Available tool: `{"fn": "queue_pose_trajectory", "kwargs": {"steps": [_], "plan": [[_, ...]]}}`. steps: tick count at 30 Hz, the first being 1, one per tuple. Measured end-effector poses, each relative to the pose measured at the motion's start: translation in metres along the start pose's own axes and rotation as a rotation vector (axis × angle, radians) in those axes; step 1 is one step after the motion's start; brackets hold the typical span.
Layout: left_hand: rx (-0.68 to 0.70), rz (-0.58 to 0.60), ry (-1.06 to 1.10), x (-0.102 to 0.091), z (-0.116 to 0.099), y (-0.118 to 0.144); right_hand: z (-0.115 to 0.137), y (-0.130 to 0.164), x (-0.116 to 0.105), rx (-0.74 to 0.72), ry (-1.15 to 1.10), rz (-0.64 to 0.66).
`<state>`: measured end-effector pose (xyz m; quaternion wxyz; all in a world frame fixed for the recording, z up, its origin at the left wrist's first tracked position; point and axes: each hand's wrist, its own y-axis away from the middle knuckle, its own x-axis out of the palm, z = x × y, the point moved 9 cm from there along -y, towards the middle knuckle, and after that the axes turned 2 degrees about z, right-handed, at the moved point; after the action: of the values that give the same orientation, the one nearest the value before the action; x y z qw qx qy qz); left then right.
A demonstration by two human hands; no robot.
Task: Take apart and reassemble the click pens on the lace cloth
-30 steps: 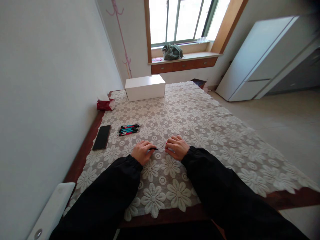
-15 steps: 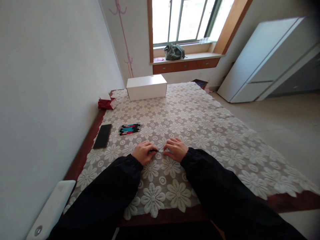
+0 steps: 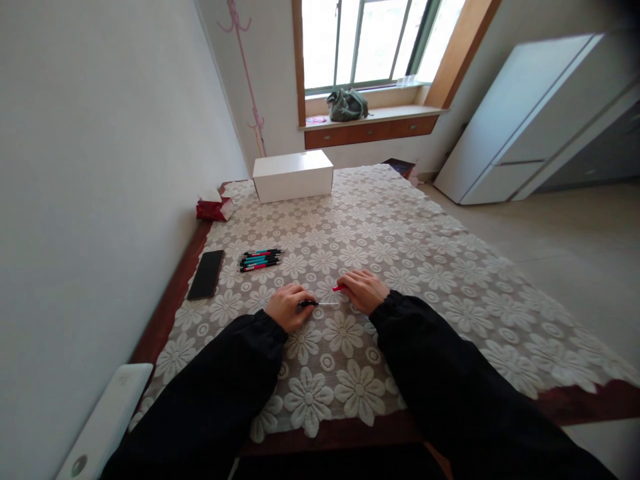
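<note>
Pens [image 3: 259,259], phone [image 3: 205,274] left of hands; white box [image 3: 293,175] beyond.

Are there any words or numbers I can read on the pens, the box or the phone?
None can be read.
White box: plain sides, no print visible.
Bundle of pens: any print too small to read.
Black phone: dark, nothing showing.
Red tissue pack: any print too blurred to tell.
Pen part in the left hand and red piece in the right hand: too small to read.
</note>
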<state>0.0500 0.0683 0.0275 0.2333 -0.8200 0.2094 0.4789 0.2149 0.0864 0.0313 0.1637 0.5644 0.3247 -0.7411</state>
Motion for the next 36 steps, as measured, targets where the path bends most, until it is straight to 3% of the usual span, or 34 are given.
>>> {"fn": "queue_pose_trajectory", "kwargs": {"steps": [9, 14, 26, 31, 36], "plan": [[0.015, -0.018, -0.017, -0.001, -0.002, 0.001, 0.009, 0.002, -0.017, -0.093, 0.020, -0.147], [0.029, -0.026, -0.014, -0.003, -0.005, 0.000, 0.005, 0.002, -0.018, -0.109, 0.032, -0.163], [0.010, -0.007, -0.008, 0.000, -0.001, 0.001, -0.040, 0.009, -0.019, 0.095, 0.073, -0.116], [0.005, 0.004, -0.002, 0.001, 0.000, 0.001, -0.045, 0.011, -0.013, 0.181, 0.084, -0.108], [0.001, 0.013, -0.006, 0.003, 0.002, 0.000, -0.040, 0.009, -0.008, 0.162, 0.051, -0.069]]}}
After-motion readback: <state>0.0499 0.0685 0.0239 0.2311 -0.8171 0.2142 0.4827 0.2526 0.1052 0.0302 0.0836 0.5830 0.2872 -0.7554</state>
